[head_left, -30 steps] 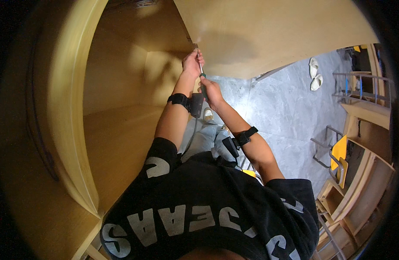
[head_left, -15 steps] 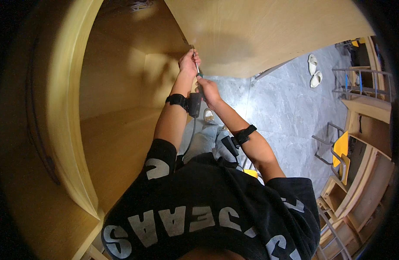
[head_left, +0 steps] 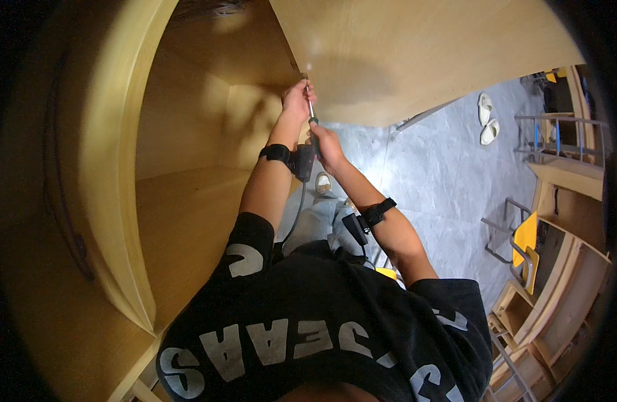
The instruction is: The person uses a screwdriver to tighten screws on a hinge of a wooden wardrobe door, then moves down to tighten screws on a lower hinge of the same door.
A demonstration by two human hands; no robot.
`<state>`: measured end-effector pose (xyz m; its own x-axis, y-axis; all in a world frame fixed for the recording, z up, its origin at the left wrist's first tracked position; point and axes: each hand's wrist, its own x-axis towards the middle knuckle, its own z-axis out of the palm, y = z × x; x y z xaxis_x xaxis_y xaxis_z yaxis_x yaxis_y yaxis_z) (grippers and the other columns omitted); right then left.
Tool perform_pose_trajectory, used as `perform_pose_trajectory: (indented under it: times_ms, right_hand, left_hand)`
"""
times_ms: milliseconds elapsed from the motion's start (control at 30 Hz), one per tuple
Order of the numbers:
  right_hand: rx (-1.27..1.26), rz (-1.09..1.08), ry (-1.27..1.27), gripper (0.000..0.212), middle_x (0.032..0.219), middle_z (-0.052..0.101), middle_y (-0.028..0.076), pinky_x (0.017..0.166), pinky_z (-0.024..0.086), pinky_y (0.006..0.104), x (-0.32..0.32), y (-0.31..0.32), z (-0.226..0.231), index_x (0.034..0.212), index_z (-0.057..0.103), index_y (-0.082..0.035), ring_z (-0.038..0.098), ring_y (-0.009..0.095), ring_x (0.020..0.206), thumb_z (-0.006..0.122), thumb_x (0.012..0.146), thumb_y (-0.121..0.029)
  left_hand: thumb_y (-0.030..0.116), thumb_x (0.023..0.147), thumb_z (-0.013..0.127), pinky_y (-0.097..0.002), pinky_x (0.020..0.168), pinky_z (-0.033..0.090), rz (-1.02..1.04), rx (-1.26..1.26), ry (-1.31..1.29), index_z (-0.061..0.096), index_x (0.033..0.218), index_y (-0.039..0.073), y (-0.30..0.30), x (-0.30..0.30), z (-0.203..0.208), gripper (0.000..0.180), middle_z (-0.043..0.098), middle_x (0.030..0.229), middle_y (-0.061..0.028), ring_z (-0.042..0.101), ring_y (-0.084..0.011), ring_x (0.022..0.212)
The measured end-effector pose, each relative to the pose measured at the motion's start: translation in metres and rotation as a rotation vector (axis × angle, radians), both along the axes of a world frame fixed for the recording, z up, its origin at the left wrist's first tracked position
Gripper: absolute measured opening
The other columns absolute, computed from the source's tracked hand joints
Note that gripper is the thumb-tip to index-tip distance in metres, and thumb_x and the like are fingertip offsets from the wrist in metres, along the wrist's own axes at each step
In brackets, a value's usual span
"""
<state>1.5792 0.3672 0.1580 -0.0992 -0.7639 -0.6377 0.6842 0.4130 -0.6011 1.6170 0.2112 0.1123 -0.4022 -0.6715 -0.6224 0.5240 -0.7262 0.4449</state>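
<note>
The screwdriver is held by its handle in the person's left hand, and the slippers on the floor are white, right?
Not quite: the screwdriver is held by its handle in the right hand, as the head view shows. The slippers on the floor are white.

The left of 2 head-worn fisheye cameras looks steeply down over the black T-shirt [head_left: 325, 298] (very near, across the lower middle) and forward to the left hand [head_left: 296, 102] and right hand [head_left: 329, 145], farther off, taking in the open wooden cabinet [head_left: 188, 127] at left and gray tiled floor [head_left: 436, 174] at right.
</note>
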Motion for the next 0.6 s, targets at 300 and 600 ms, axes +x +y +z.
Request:
perform_pose_trajectory:
  times_ms: [300, 600]
  right_hand:
    - [-0.045, -0.041, -0.014, 0.03, 0.055, 0.05, 0.005, 0.035, 0.034, 0.0267, 0.0, 0.0, -0.005, 0.08, 0.049, -0.003, 0.046, 0.014, 0.039, 0.052, 0.087, -0.033]
    - [-0.027, -0.031, 0.006, 0.031, 0.054, 0.05, 0.005, 0.035, 0.034, 0.027, 0.003, 0.002, -0.009, 0.08, 0.049, -0.003, 0.046, 0.015, 0.038, 0.051, 0.087, -0.033]
  left_hand:
    - [0.012, 0.089, 0.048, -0.0245, 0.043, 0.034, -0.004, -0.014, 0.015, 0.05, 0.082, 0.002, 0.002, -0.003, 0.002, 0.013, 0.049, 0.067, -0.0056, 0.041, -0.0123, 0.05]
    - [0.011, 0.088, 0.048, -0.0244, 0.042, 0.033, -0.012, -0.01, -0.006, 0.05, 0.081, 0.004, 0.001, -0.001, 0.0, 0.01, 0.048, 0.066, -0.0048, 0.04, -0.0119, 0.049]
